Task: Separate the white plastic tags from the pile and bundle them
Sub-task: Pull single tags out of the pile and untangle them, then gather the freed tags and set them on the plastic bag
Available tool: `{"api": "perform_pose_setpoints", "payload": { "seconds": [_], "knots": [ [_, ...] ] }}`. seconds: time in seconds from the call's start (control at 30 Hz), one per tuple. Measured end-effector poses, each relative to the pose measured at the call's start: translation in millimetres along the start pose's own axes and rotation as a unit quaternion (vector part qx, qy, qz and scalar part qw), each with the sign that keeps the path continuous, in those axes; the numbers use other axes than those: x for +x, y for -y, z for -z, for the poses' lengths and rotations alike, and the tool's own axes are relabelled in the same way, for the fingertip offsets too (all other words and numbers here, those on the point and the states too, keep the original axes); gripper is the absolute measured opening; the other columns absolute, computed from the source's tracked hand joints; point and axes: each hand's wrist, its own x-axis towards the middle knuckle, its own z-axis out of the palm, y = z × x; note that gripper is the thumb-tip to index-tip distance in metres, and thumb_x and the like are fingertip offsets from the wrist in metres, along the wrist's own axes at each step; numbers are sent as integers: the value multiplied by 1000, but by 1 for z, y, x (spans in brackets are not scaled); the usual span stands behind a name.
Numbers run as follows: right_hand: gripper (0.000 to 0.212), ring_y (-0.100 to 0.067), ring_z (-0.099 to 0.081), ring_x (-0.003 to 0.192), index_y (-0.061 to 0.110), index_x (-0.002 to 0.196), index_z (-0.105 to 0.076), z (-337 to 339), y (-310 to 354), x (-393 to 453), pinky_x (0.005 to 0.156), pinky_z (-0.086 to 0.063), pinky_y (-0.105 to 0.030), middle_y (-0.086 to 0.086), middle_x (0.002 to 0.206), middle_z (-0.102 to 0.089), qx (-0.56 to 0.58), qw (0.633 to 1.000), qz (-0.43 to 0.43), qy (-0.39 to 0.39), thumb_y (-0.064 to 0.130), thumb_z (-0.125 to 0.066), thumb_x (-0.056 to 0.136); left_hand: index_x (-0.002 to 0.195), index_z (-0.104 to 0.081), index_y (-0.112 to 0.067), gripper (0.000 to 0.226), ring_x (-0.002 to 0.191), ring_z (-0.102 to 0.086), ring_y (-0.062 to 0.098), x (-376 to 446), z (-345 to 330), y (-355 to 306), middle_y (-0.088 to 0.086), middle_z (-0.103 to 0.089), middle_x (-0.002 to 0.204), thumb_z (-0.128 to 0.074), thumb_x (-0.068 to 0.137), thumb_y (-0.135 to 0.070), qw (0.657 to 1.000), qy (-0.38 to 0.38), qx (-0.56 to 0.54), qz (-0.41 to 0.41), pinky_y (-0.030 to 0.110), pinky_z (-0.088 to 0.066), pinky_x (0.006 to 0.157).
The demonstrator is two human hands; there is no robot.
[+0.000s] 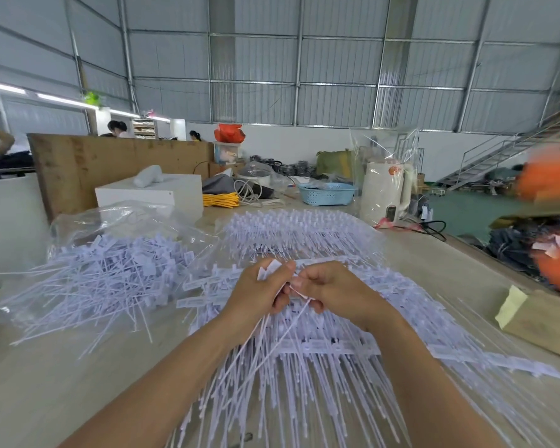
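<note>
I see both hands meeting just above the middle of the table [62,376]. My left hand [259,295] has its fingers curled round a small bunch of white tags [269,270], flat heads poking up at 12 o'clock, thin tails trailing down toward 6. My right hand [330,292] touches it from 3 o'clock, fingertips pinching a single tag [299,294]. Beneath them spreads the big pile of joined tags [304,383]. At 9 o'clock lies a loose heap of separated tags [104,279] on a clear plastic bag [117,218]
</note>
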Motion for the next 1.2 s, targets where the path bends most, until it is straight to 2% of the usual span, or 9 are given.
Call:
{"api": "perform_pose_setpoints", "payload": {
  "seconds": [0.27,0.4,0.53,0.67,0.73,0.83,0.93,1.07,1.2],
  "knots": [
    [34,-1,-36,43,16,64,-56,-6,1,1,51,-32,-9,14,44,-44,-40,997,73,0,7,-50,96,68,-48,-7,28,35,-30,9,-2,3,-9,2,-45,47,-56,94,-13,1000,17,20,11,14,-23,37],
    [40,5,-46,51,23,58,-54,2,-2,1,61,-37,-14,14,53,-50,-98,991,88,23,4,-53,94,70,-47,-9,26,34,-26,8,-4,5,-12,-1,-42,45,-55,94,-12,996,67,45,45,13,-20,37],
    [38,-1,-43,50,24,54,-59,16,2,-6,54,-35,-13,12,52,-50,93,986,128,54,3,-55,84,69,-44,-15,24,28,-22,2,-3,9,-24,-6,-32,42,-52,92,-20,976,161,-97,114,9,-20,31],
    [23,-7,-33,47,14,52,-56,37,5,-8,46,-30,-16,5,52,-43,420,885,197,28,15,-76,62,75,-42,-18,15,26,-27,0,-3,14,-31,-6,-37,44,-55,78,-25,945,168,-248,128,10,-22,28],
    [29,-7,-32,47,9,58,-51,38,5,-7,44,-30,-16,4,52,-40,486,853,191,5,20,-78,61,79,-42,-18,15,30,-29,2,1,12,-28,-3,-39,50,-56,78,-23,941,124,-288,123,12,-22,31],
    [20,-9,-38,50,6,63,-44,21,7,-2,48,-37,-19,2,57,-42,403,904,145,-16,7,-62,71,88,-44,-14,21,38,-38,7,4,4,-23,3,-44,59,-57,77,-26,929,109,-325,142,13,-30,36],
    [25,-15,-57,58,12,63,-61,-3,10,3,61,-50,-24,-2,64,-56,225,967,111,-46,24,-64,85,86,-58,-7,41,45,-46,9,4,-1,-20,6,-52,63,-56,76,-47,935,132,-289,160,17,-38,41],
    [29,-4,-57,55,20,66,-64,-16,13,5,60,-48,-22,1,75,-60,63,980,141,-126,15,-55,93,76,-76,-10,70,56,-55,14,2,-5,-18,9,-58,77,-38,82,-67,942,142,-251,173,23,-46,53],
    [19,-5,-54,90,29,82,-66,-24,8,8,80,-42,-18,10,91,-58,-22,977,151,-147,14,-59,91,93,-71,-9,70,63,-65,17,-3,-8,-19,9,-68,82,-39,80,-69,939,142,-251,189,25,-54,56]
  ]
}}
